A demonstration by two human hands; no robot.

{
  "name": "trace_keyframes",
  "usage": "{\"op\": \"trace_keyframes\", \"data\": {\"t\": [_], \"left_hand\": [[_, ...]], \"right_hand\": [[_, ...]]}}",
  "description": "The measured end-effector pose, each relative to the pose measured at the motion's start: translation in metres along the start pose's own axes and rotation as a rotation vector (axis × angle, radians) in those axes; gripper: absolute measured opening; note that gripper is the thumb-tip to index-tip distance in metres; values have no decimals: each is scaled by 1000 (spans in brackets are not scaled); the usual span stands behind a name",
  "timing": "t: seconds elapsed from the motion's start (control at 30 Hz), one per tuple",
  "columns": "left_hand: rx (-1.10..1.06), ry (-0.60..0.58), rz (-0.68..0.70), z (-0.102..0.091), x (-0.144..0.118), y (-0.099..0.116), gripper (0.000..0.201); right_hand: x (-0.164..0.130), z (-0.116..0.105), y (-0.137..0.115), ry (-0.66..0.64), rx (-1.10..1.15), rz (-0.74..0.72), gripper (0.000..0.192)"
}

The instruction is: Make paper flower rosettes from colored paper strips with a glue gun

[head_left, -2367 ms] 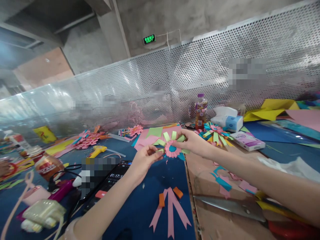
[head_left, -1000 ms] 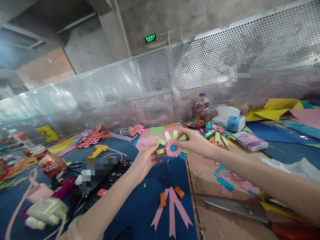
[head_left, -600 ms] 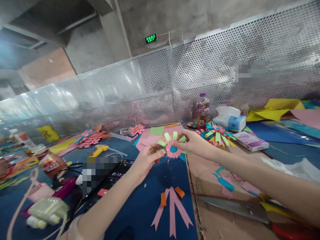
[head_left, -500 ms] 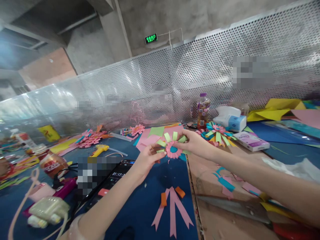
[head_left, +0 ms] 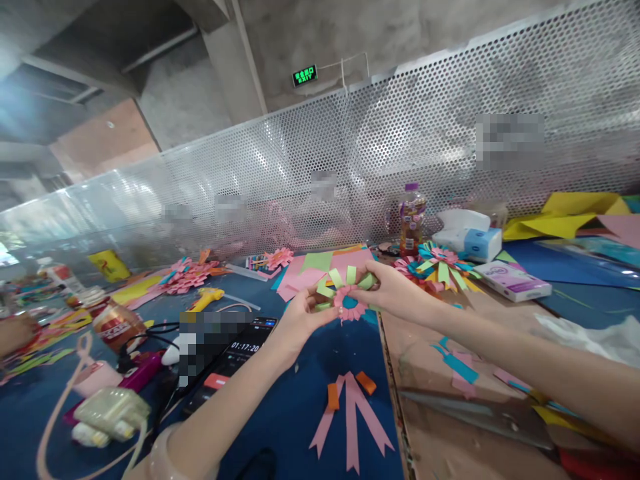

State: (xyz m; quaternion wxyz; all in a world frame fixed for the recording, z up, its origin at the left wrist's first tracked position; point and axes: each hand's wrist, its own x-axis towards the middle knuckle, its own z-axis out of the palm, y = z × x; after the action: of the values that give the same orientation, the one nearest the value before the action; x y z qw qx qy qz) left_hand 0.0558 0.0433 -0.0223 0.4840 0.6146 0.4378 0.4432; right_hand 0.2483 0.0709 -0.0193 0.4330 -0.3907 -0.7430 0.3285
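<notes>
Between my two hands is a paper flower (head_left: 356, 311) with a ring of pink petals, a blue centre and light green paper loops around its upper edge. My left hand (head_left: 299, 325) pinches its left side by a green loop. On the upper right, my right hand (head_left: 389, 288) grips it, with fingers at a green loop and the thumb over the pink ring. Below them on the blue table top (head_left: 280, 413) lie pink paper ribbons (head_left: 352, 420) with notched ends, fanned out, and two small orange paper loops (head_left: 367, 382).
Left of my hands are a phone (head_left: 250, 343), a yellow glue gun (head_left: 207, 299), a jar (head_left: 113, 322) and plugs with cables. Scissors (head_left: 470, 413) lie on the brown board at right. Finished flowers (head_left: 440, 263), a bottle (head_left: 411, 220) and tissues (head_left: 483, 244) stand behind, before a perforated metal panel.
The view has shifted slightly, so everything sits a little further right. Both hands keep their hold on the flower, with little visible change in their grip.
</notes>
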Motion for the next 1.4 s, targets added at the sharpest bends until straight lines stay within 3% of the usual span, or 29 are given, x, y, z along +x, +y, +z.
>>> {"op": "trace_keyframes", "data": {"t": [0.2, 0.33, 0.53, 0.77, 0.93, 1.13, 1.4], "left_hand": [[54, 44, 15, 1, -1, 1, 50], [100, 23, 141, -2, 1, 0, 42], [326, -16, 429, -6, -2, 2, 43], [574, 81, 605, -9, -5, 4, 33], [727, 89, 768, -14, -5, 5, 42], [769, 55, 919, -17, -6, 9, 31], [788, 13, 946, -17, -8, 10, 25]], "right_hand": [[-1, 3, 0, 24, -5, -35, 19], [-5, 3, -9, 76, -65, -125, 13], [-10, 1, -8, 160, -302, -499, 7], [-16, -2, -4, 192, -576, -937, 13], [-21, -8, -4, 214, -775, -1229, 12], [-25, -11, -6, 219, -853, -1298, 21], [-25, -11, -6, 239, -883, -1314, 23]]}}
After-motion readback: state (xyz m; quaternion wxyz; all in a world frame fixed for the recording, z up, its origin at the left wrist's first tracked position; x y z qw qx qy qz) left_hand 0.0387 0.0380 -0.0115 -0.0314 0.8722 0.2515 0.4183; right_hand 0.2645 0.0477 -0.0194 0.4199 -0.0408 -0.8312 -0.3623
